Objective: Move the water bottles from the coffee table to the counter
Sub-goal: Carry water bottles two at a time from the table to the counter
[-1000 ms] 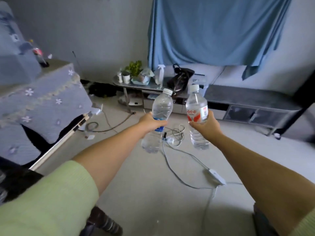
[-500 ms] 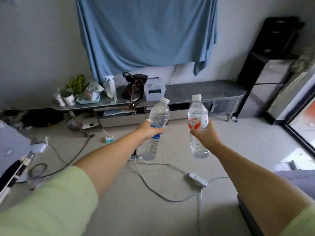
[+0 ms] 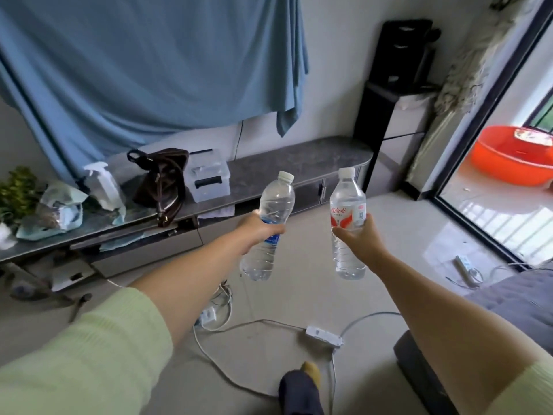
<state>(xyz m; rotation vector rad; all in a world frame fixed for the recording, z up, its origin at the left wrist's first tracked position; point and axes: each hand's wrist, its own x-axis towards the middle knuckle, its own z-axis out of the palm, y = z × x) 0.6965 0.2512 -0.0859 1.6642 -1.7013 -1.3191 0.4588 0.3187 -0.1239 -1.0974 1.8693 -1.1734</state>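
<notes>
My left hand (image 3: 259, 230) grips a clear water bottle with a blue label (image 3: 269, 226) round its middle; the bottle tilts slightly to the right. My right hand (image 3: 360, 239) grips a clear water bottle with a red and white label (image 3: 347, 214), held upright. Both bottles have white caps and hang in the air at arm's length, side by side and apart. Behind them runs a long low grey counter (image 3: 287, 163) along the wall.
On the counter's left part stand a brown bag (image 3: 166, 190), a clear storage box (image 3: 208, 178), a spray bottle (image 3: 101, 184) and a plant (image 3: 18, 190). White cables and a power strip (image 3: 324, 339) lie on the floor. A grey sofa edge (image 3: 514, 295) is at right, a glass door beyond.
The view has swung right and nearer the counter: the counter has shifted left in the picture and the glass door has come into sight. Both hands keep their grip on the bottles.
</notes>
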